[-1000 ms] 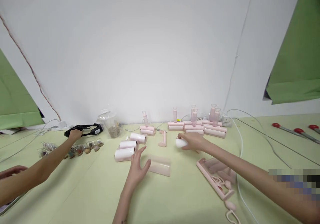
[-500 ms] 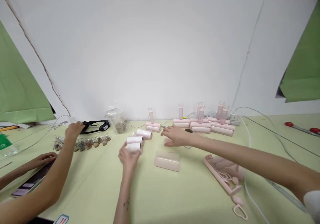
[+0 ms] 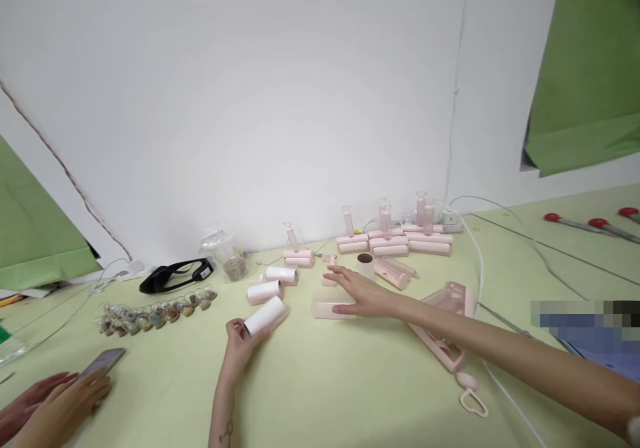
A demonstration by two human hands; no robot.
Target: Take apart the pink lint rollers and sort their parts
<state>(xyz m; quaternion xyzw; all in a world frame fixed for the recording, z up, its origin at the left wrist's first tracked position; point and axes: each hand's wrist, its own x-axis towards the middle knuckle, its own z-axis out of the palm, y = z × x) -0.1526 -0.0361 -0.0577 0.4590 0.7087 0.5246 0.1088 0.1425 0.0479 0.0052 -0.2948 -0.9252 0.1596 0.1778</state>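
Note:
My left hand [image 3: 239,345] grips the near end of a lint roller head [image 3: 266,316], a white sticky roll with a pale pink edge beneath. Beyond it lie two similar white rolls, a middle one [image 3: 265,291] and a farther one [image 3: 283,275]. My right hand [image 3: 363,293] has its fingers spread over a translucent pink cover [image 3: 323,307]; whether it touches the cover I cannot tell. Past that hand, a loose white roll [image 3: 365,267] stands on end beside a pink roller part [image 3: 393,273]. Under my right forearm are several pink pieces, including a heart-shaped loop [image 3: 473,403].
Several pink lint rollers [image 3: 387,243] with upright handles line the wall. At left are rows of tiny bottles [image 3: 155,315], a black strap [image 3: 175,276] and a clear plastic container [image 3: 227,255]. Another person's hands [image 3: 70,395] hold a phone [image 3: 103,363]. A white cable [image 3: 483,268] crosses the right side.
My left hand has drawn the nearest roll toward me, away from the others, and tilted it. My right hand has come nearer, over the cover. The other person's hand has left the black strap.

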